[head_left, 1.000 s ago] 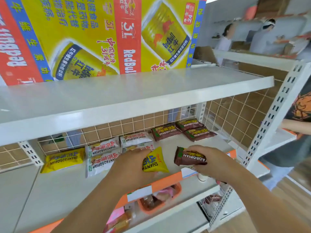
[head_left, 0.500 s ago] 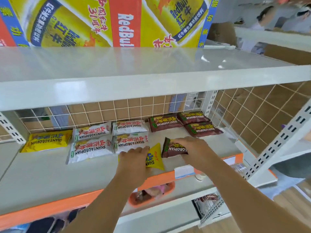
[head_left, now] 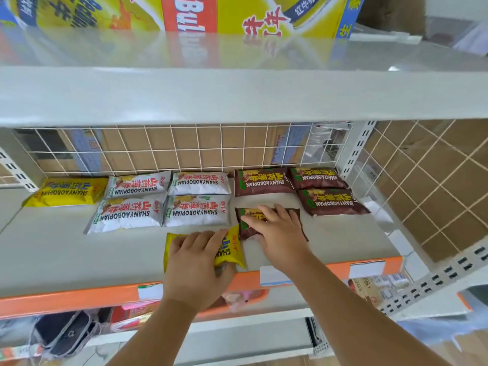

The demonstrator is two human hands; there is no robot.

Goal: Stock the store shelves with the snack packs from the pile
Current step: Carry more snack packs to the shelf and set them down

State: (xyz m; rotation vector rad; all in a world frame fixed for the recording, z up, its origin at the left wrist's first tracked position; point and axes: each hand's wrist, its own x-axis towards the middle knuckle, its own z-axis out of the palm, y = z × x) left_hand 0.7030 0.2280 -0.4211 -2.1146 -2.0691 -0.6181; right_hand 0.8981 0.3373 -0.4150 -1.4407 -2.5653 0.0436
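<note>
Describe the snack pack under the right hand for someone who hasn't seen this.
On the grey metal shelf with the orange front edge, find the four dark brown snack packs at the right. The target is the front-left brown pack, alone under the right hand, beside the yellow snack pack held by the left hand.

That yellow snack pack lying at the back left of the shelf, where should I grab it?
Probably pinch the yellow pack by its near long edge, reaching from the front. It lies flat with the wire grid close behind and a white pack at its right end, so that edge is freest.
</note>
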